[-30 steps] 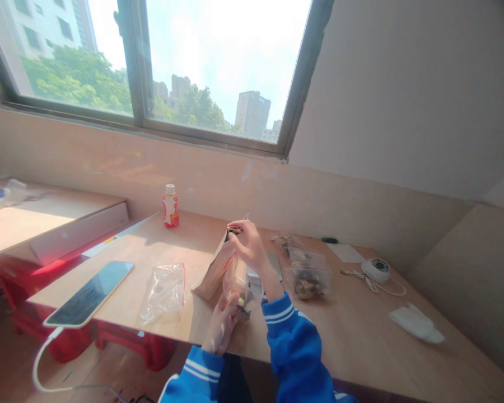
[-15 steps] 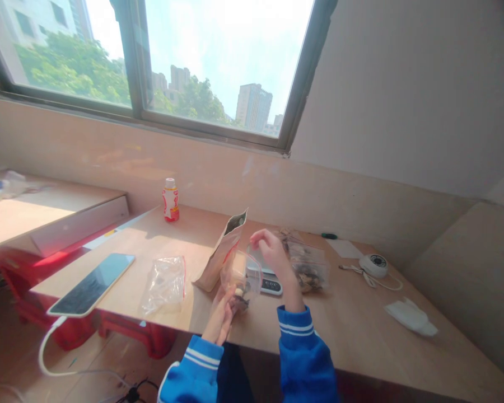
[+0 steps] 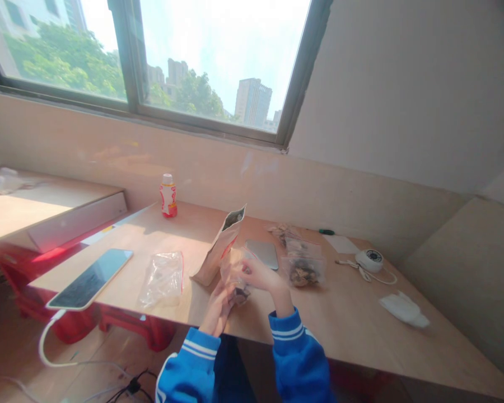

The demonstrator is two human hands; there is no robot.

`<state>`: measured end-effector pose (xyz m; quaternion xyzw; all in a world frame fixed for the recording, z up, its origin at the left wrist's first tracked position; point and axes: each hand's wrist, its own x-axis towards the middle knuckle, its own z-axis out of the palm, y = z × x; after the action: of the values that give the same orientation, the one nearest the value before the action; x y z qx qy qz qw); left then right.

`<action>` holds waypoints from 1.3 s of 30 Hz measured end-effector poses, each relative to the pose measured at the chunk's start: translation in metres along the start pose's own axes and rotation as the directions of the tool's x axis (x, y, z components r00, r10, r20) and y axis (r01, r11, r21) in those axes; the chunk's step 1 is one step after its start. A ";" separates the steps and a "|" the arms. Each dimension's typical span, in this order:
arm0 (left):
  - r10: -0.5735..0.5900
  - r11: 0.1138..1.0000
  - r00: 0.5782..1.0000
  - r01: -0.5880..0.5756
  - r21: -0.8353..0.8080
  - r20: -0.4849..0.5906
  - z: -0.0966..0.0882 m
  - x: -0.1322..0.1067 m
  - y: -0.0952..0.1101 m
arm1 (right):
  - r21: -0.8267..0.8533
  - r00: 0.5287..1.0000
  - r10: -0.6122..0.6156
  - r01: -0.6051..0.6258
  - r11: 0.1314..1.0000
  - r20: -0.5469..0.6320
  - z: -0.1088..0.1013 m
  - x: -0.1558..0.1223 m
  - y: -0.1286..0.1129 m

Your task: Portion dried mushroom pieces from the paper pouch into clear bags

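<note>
My left hand [image 3: 219, 304] is closed around the lower part of a clear zip bag [image 3: 231, 268] with dark dried pieces [image 3: 241, 293] at its bottom. At the bag's opening is my right hand [image 3: 258, 275], its fingers bent together; what they hold, if anything, is hidden. Just behind the bag stands an open brown paper pouch [image 3: 218, 249], leaning to the right. A flat kitchen scale [image 3: 264, 253] lies beyond my right hand, partly covered by it. To the right of the scale are zip bags of dried brown pieces [image 3: 304, 273].
An empty clear zip bag [image 3: 162, 279] and a charging phone [image 3: 90, 280] lie at left. A drink bottle [image 3: 168, 196] stands near the wall. At right are a white camera-like device [image 3: 369, 261] with its cable, a tissue pack [image 3: 403, 309], white paper [image 3: 340, 244] and a green-handled tool [image 3: 326, 232].
My right hand has come down and left from above the scale to the bag's opening, uncovering the scale's plate. My left hand keeps its hold on the bag. The view has shifted slightly.
</note>
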<state>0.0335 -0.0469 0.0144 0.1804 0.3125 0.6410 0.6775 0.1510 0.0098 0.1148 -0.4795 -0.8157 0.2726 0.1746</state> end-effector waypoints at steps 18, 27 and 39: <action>0.079 0.987 0.996 -0.073 0.142 -0.032 0.006 0.003 -0.002 | 0.217 0.999 -0.043 0.042 0.975 -0.001 0.000 -0.008 0.018; 0.047 0.991 0.999 -0.049 0.122 0.021 0.008 0.001 0.001 | 0.129 0.999 0.016 -0.012 0.992 -0.029 -0.008 -0.015 0.013; 0.086 0.990 0.996 -0.086 0.109 0.004 0.008 0.000 0.001 | 0.171 0.999 -0.004 0.010 0.985 -0.032 -0.003 -0.014 0.014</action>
<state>0.0384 -0.0452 0.0207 0.2305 0.3392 0.6515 0.6382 0.1695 0.0037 0.1084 -0.4642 -0.7881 0.3332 0.2290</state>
